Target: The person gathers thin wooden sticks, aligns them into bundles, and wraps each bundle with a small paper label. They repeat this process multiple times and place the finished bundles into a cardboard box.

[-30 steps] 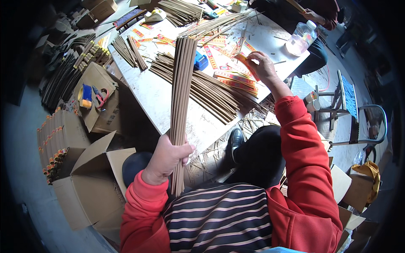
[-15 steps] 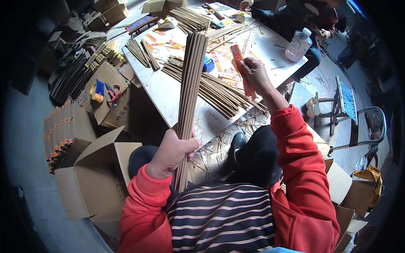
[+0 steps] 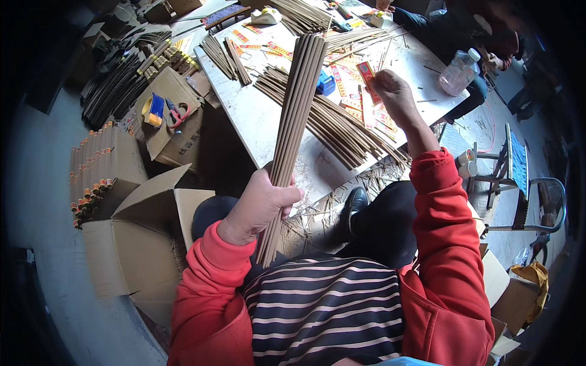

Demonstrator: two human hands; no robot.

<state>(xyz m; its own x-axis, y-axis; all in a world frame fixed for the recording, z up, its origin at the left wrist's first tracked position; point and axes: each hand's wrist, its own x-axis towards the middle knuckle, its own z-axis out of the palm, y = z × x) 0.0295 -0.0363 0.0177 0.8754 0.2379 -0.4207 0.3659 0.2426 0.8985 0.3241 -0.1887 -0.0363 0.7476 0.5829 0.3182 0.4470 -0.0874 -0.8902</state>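
Note:
My left hand [image 3: 259,204] is closed round the lower part of a bundle of thin brown sticks [image 3: 297,110], which look like incense sticks. The bundle stands nearly upright, its top leaning to the right. Over the table's right part, my right hand [image 3: 395,94] pinches a red printed paper label [image 3: 366,72]; the fingertips are partly hidden behind the hand. Beneath and between the hands, a spread pile of the same sticks [image 3: 345,134] lies on the white table [image 3: 256,122]. More red and yellow labels [image 3: 278,49] are scattered there, beside a small blue object [image 3: 325,83].
A clear plastic bottle [image 3: 459,73] stands at the table's right corner, near another person [image 3: 482,30]. On the left are an open cardboard box [image 3: 143,244], scissors [image 3: 177,116], a tape roll [image 3: 154,111] and banded stick bundles [image 3: 91,171]. A blue-seated stool [image 3: 517,158] is at right.
The whole view has shifted, so the table sits farther right and higher. The bundle in my left hand leans more to the right. My right hand still holds a label, now showing less of it.

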